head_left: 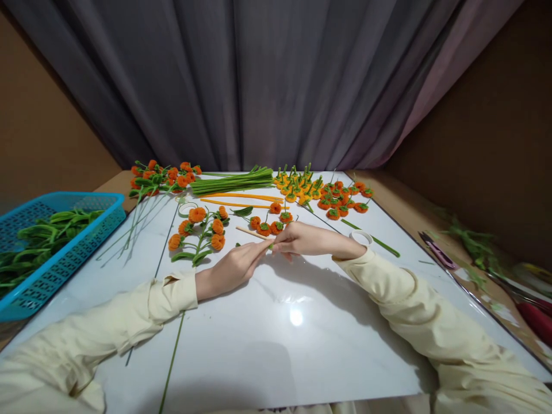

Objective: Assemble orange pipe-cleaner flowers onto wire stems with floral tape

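Note:
My left hand [235,267] and my right hand [304,238] meet above the middle of the white table, fingertips pressed together. Between them shows a small bit of green fuzzy material [271,247]; most of it is hidden by the fingers. Just behind the fingertips lies a thin tan stick [250,233]. To the left of my left hand rests a branch of orange fuzzy flowers with green leaves [202,238]. Several loose orange flower heads [264,229] sit beyond my right hand, near its knuckles.
A blue basket [81,256] of green leaves stands left. Along the back are finished orange flowers [150,178], green stems [233,183], yellow flower heads [297,187] and more orange heads [334,201]. White tape [361,237] lies by my right wrist; a pink-handled cutter [440,253] is at right.

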The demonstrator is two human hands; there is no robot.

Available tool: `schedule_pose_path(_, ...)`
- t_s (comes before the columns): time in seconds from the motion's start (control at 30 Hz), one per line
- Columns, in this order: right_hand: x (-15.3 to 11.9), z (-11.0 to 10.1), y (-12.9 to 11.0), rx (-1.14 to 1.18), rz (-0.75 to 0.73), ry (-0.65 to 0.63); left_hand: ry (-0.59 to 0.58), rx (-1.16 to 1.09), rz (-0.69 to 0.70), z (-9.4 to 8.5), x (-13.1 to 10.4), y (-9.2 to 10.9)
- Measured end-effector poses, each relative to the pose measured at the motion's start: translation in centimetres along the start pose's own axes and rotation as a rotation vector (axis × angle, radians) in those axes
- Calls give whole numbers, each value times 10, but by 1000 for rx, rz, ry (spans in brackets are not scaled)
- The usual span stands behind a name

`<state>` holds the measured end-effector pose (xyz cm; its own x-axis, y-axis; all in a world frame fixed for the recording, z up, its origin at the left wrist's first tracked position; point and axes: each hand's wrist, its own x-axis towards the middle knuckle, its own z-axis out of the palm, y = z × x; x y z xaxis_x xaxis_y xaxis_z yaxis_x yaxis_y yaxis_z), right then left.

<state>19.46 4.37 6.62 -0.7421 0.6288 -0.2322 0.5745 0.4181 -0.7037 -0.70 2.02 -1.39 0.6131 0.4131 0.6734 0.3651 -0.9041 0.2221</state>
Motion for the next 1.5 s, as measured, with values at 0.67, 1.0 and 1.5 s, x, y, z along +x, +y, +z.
schedule_pose_path(0.67,1,12,-8,-382,74,127,10,-62,-200,1,5,3)
schedule_pose_path(1.0,1,12,-4,-265,-6,-19,-31,-21,0,1,0,1)
schedule_pose_path(1.5,-7,22,-26,-751,154,-85,-65,-4,-37,3,0,5)
